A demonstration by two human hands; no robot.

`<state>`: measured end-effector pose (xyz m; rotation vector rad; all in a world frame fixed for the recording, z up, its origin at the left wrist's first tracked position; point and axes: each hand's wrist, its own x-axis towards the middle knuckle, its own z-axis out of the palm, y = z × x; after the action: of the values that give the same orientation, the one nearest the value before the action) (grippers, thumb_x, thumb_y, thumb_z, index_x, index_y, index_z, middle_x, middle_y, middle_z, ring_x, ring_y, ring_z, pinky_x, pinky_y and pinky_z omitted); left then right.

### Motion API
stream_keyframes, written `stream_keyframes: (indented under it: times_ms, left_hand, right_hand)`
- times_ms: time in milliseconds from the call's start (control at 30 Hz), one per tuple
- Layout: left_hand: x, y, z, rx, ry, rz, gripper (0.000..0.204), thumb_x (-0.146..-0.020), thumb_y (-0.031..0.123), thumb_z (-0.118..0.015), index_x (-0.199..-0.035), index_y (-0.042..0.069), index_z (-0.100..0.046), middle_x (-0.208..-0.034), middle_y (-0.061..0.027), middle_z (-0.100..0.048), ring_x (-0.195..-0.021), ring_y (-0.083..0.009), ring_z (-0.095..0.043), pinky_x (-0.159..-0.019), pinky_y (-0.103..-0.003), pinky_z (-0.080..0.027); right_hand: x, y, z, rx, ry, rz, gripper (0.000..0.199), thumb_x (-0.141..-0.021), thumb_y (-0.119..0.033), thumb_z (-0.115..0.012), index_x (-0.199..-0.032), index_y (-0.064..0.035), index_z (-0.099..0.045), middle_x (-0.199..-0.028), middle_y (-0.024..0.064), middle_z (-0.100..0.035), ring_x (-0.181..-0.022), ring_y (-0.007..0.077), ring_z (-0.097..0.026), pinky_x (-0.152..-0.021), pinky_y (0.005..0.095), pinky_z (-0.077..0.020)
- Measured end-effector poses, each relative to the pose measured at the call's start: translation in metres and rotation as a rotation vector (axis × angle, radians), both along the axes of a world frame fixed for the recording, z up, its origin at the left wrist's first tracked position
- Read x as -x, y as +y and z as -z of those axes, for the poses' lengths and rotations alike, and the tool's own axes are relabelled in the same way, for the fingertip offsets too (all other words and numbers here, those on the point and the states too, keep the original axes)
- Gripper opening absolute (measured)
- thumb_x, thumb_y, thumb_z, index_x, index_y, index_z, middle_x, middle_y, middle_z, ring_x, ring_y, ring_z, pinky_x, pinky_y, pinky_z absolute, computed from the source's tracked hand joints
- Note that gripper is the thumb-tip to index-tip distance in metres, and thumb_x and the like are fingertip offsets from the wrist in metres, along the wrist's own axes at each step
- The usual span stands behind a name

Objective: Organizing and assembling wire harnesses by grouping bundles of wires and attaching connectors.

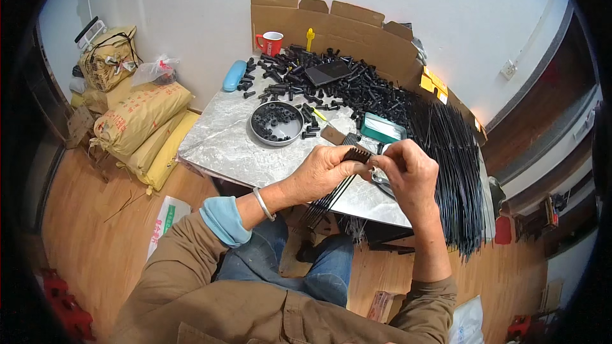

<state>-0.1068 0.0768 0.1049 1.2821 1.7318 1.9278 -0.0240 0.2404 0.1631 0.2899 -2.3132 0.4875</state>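
I see the bundle of thin black rods (pixel 330 200) w/ its long axis running near-left to far-right. My L hand (pixel 322 171) is clamped round it nr the far end; my R hand (pixel 410 175), just right of that end, has fingers curled; can't tell if they grip anything. Beyond: grey marble-patterned table (pixel 223 134), piled black plastic bolt-shaped pcs (pixel 382 94), white wall (pixel 191 6).

Flat row of thin, straight black rods (pixel 329 199), set side by side, closely spaced; material unclear. Held near upper ends between thumb and fingers of left hand (pixel 323 171). Row tilted: upper ends close to fingertips of right hand (pixel 411 169), lower part slanting down-left past front edge of grey worktop (pixel 220 135).
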Motion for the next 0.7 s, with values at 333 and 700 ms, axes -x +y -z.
stream_keyframes:
  times_ms: [333,700]
  left_hand:
    - [0.002,0.0,-0.003,0.012,-0.054,0.119,0.02,-0.095,0.015,-0.056,-0.103,0.001,-0.067,-0.093,-0.0073,-0.071,-0.09,-0.0123,-0.065,-0.083,-0.027,-0.05]
    - [0.01,0.0,-0.004,0.028,-0.01,0.218,0.023,-0.094,0.018,-0.058,-0.107,0.001,-0.067,-0.098,-0.0061,-0.07,-0.093,-0.0102,-0.062,-0.085,-0.027,-0.049]
  right_hand:
    - [-0.007,-0.001,-0.003,0.164,-0.068,-0.132,0.012,-0.074,-0.001,-0.073,-0.08,-0.0024,-0.062,-0.073,0.0066,-0.059,-0.059,0.015,-0.057,-0.051,0.0261,-0.0469]
    - [-0.007,-0.003,-0.003,0.18,-0.099,-0.141,0.016,-0.07,-0.004,-0.075,-0.078,-0.0038,-0.061,-0.071,0.0053,-0.059,-0.059,0.0169,-0.058,-0.051,0.0276,-0.0464]
